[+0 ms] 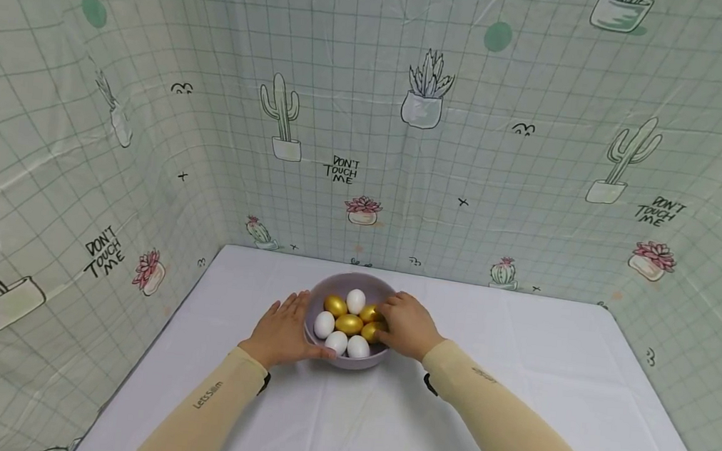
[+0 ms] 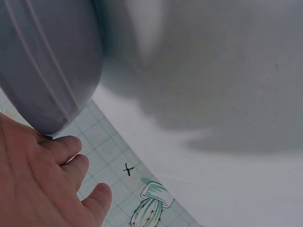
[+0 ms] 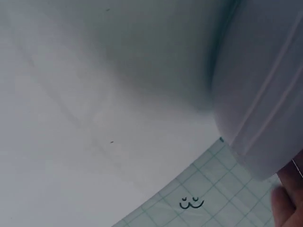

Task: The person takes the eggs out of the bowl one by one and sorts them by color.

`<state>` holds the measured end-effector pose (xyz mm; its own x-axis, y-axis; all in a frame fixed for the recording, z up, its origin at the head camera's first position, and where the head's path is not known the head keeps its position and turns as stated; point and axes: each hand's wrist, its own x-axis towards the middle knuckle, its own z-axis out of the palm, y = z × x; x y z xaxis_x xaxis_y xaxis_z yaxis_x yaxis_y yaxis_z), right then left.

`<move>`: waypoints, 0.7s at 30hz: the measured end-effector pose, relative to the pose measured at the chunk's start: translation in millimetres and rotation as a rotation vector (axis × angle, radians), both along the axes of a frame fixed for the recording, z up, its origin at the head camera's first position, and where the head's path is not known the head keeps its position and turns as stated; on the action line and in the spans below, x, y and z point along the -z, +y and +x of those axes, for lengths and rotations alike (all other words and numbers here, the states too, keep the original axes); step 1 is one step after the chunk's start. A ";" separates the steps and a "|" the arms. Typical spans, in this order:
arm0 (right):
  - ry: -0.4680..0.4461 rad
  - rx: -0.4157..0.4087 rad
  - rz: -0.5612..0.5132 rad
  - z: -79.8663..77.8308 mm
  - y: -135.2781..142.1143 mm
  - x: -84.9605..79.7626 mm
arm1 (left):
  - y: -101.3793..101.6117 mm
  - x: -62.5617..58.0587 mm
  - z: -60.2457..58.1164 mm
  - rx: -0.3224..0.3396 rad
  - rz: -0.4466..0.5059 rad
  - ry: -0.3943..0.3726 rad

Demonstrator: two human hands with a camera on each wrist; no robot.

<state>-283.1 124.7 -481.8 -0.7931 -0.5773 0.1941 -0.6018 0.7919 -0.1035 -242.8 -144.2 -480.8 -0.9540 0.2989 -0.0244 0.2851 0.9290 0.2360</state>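
A round mauve bowl (image 1: 349, 363) stands on the table, holding several gold eggs (image 1: 349, 325) and several white eggs (image 1: 324, 325). At its left side, my left hand (image 1: 283, 332) rests against the rim with fingers extended and the thumb along the front edge. My right hand (image 1: 410, 326) reaches over the right rim, its thumb and fingers curved about a gold egg (image 1: 372, 332) there. In the left wrist view, my left fingers touch the outer wall of the bowl (image 2: 52, 61). The right wrist view shows only part of my right hand (image 3: 289, 198) beside the bowl (image 3: 260, 104).
A white cloth covers the table (image 1: 547, 385). Behind it and at both sides hang grid-patterned curtains (image 1: 371, 112) with cactus drawings. The bowl sits near the table's back edge.
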 end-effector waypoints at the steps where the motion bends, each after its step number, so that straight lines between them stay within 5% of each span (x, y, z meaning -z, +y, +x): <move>1: -0.017 -0.006 -0.010 0.1 -1.6 -0.3 | -0.1 0.2 -0.2 0.000 -0.001 0.001; 8: -0.136 -0.019 -0.034 1.6 -10.9 -3.8 | -0.2 3.2 -0.9 0.003 -0.001 0.008; 21: -0.178 -0.070 0.017 -2.7 -18.7 -8.9 | -1.0 4.1 0.0 0.005 0.019 0.022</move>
<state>-285.7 106.0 -472.9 -0.7721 -0.6339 0.0443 -0.6285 0.7516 -0.2002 -242.7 -145.2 -484.9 -0.9526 0.3042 0.0028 0.2954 0.9228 0.2473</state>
